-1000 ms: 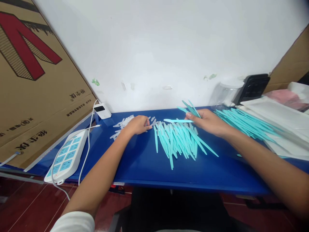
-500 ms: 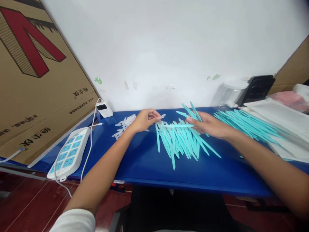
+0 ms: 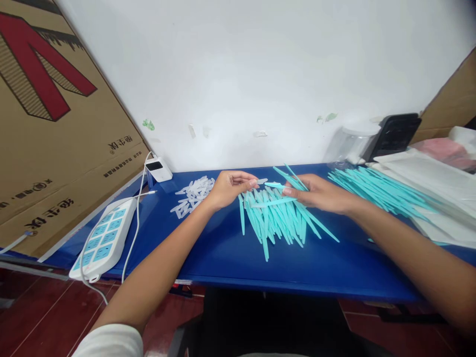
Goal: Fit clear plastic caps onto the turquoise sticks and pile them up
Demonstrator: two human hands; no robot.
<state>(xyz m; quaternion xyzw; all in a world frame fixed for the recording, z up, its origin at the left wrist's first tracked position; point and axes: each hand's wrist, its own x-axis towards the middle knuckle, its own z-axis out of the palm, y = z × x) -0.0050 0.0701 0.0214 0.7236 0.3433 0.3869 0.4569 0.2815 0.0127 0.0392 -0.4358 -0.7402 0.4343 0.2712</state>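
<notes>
My left hand point(image 3: 234, 189) pinches a small clear plastic cap point(image 3: 262, 181) between thumb and fingertips. Several slim teal eyebrow razors point(image 3: 285, 174) fan out from my right hand point(image 3: 316, 192), whose thumb presses on them. One held razor points its tip towards the cap, with a small gap between. Below both hands lies a heap of teal razors point(image 3: 277, 220), many with clear caps over their upper ends. Left of my left hand, loose clear caps point(image 3: 195, 193) are scattered in a pile, partly behind the wrist.
More teal razors point(image 3: 375, 188) lie at the right beside white sheets point(image 3: 442, 198). A clear jar point(image 3: 353, 144) and a black stand point(image 3: 396, 134) are behind them. On the left are a power strip point(image 3: 106, 240), a cable, a white device point(image 3: 159, 169) and a cardboard box point(image 3: 67, 148).
My left hand has moved slightly right with the clear cap. The razors in my right hand have tilted, and one tip now lies closer to the cap.
</notes>
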